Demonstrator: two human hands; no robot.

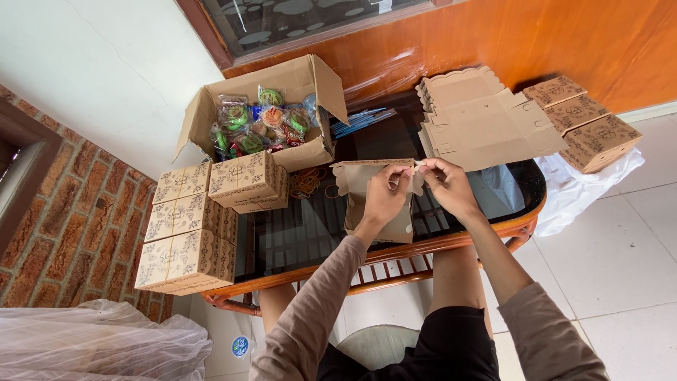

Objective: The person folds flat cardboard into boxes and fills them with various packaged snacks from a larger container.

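View: looking down from head height at a small glass-topped table (296,236) with a wooden rim, lap and sleeves at the near edge.
Left hand (386,197): curled shut around the far right flap of a half-folded brown box (367,201), thumb and fingers pinching the card.
Right hand (446,185): fingers closed in a pinch on the same flap's scalloped edge, just right of the other hand, touching it.
Half-folded box: middle of the table, standing open, side walls up, top flaps not yet closed, no contents seen inside.
Finished boxes, left: six or so closed patterned boxes (187,240) stacked at the table's left edge, two more (247,182) just behind them.
Finished boxes, far right: three closed patterned boxes (585,123) in a row, resting on white plastic (599,183) off the table's far right corner.
Flat blanks: thick pile of unfolded card sheets (479,116) at the far side, right of centre, still waiting.
Snack carton: open cardboard carton (282,106) at the far left, filled with wrapped snacks (257,123) in clear packets.
Rubber bands: loose orange heap (307,182) on the glass, near the carton.
Progress, judged: roughly a dozen boxes done, one mid-fold, a large pile of blanks and a full carton of snacks remaining; well short of halfway, likely.
Elsewhere: brick wall left, tiled floor right, clear plastic bag (92,342) at near left.
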